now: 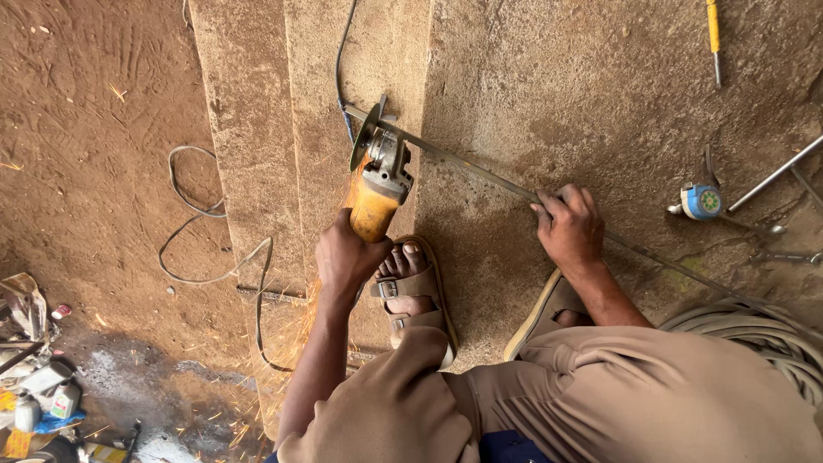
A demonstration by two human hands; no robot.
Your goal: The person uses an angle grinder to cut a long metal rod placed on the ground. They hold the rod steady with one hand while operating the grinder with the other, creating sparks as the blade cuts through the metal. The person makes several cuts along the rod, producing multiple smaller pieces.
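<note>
1 angle grinder [377,184], 1 metal bar [480,171], 2 sandals [420,296], 1 tape measure [701,201], 1 screwdriver [713,34].

Hose coil [771,339] cut by right edge; bar's [480,171] far end hidden.

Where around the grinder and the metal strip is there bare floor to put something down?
Bare concrete lies beyond the metal strip, short of the yellow-handled tool. Bare dirt lies left of the looped cable. Crowded: bottles and scrap lower left, tape measure and rods right.
</note>
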